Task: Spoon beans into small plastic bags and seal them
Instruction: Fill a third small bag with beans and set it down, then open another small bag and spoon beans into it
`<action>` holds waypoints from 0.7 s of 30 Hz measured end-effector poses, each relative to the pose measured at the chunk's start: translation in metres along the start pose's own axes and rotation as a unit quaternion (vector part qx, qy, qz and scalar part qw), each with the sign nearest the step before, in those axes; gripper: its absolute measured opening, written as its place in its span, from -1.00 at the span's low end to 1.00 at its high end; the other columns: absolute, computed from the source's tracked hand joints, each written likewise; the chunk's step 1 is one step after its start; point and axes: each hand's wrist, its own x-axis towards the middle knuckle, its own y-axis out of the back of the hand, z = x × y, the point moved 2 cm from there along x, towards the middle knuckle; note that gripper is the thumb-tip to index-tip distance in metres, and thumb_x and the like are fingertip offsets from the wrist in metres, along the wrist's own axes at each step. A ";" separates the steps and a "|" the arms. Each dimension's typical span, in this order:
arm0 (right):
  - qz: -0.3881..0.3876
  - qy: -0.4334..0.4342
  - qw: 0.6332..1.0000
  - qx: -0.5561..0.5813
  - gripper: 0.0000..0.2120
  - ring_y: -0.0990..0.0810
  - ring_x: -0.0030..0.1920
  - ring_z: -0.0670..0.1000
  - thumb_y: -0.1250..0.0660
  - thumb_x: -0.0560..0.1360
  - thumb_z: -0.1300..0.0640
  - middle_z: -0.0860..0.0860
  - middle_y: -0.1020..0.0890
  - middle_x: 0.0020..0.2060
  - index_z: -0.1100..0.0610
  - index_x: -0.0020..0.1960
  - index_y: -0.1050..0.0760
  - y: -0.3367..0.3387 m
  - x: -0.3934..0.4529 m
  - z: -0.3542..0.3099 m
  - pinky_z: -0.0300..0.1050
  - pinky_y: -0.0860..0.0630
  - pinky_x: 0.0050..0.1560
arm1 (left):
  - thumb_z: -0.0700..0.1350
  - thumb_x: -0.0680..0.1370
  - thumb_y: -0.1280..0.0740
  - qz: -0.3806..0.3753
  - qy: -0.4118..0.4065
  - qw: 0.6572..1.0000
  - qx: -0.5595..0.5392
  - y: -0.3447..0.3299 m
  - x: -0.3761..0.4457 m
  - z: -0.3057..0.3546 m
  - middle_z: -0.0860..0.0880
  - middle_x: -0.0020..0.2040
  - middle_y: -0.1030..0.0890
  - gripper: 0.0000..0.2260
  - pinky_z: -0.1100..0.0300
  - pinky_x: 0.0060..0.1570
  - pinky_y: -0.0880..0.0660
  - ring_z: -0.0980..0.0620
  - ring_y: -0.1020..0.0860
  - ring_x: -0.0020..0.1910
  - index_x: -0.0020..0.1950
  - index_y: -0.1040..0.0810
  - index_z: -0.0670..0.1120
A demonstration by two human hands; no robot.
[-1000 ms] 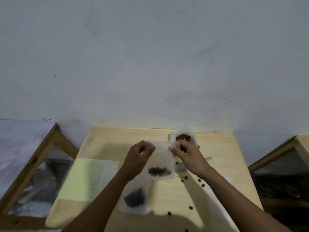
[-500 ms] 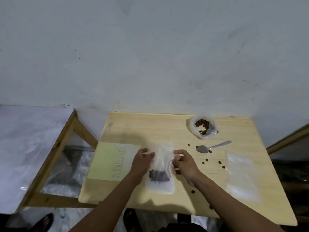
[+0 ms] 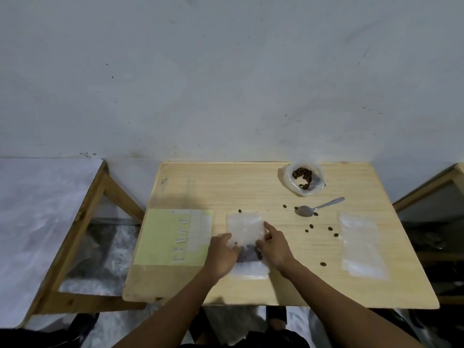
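Observation:
A small clear plastic bag (image 3: 245, 226) with dark beans inside lies flat on the wooden table (image 3: 226, 187), on top of another filled bag whose lower edge shows beneath it. My left hand (image 3: 222, 254) rests on its left edge and my right hand (image 3: 273, 244) on its right edge, fingers pressing the plastic down. An open bag of beans (image 3: 303, 177) stands at the back right. In front of it lies a metal spoon (image 3: 316, 208). Several loose beans (image 3: 330, 229) are scattered around the spoon.
A stack of empty clear bags (image 3: 361, 247) lies at the right of the table. A yellow sheet with small white labels (image 3: 173, 237) lies at the left, partly under clear plastic. Wooden frames stand on both sides; feet show below the front edge.
The bag was held up in the air by its top corners; it has come down onto the table and both hands now press it flat. The camera has tilted downward.

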 end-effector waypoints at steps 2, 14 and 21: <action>-0.007 -0.003 1.000 0.013 -0.55 -0.66 -0.15 0.07 -0.31 0.48 0.31 0.08 -0.63 -0.14 0.17 0.36 -0.40 0.005 -0.004 -0.002 -0.06 -0.65 -0.16 | -0.11 0.54 -0.37 0.022 -0.007 1.000 0.014 0.000 -0.001 0.000 -0.08 0.36 -0.43 -0.58 0.10 0.27 -0.45 -0.06 -0.47 0.27 0.39 -0.44 -0.08; 0.137 -0.029 0.989 -0.046 -0.45 -0.55 0.13 0.11 -0.34 0.53 0.12 0.16 -0.48 0.20 0.11 0.48 -0.28 0.157 -0.004 0.044 0.03 -0.54 0.12 | -0.23 0.54 -0.32 0.031 -0.145 0.989 -0.028 -0.053 0.022 0.111 -0.09 0.27 -0.40 -0.60 0.15 0.22 -0.43 -0.01 -0.46 0.18 0.36 -0.41 -0.04; 0.200 -0.118 0.968 -0.099 -0.41 -0.52 0.22 0.20 -0.33 0.54 0.10 0.24 -0.42 0.31 0.20 0.51 -0.24 0.230 -0.018 0.112 0.09 -0.46 0.30 | -0.10 0.57 -0.26 -0.196 -0.070 0.977 0.034 -0.148 0.019 0.166 0.02 0.19 -0.54 -0.63 0.53 -0.33 -0.33 0.12 -0.47 0.01 0.39 -0.38 -0.03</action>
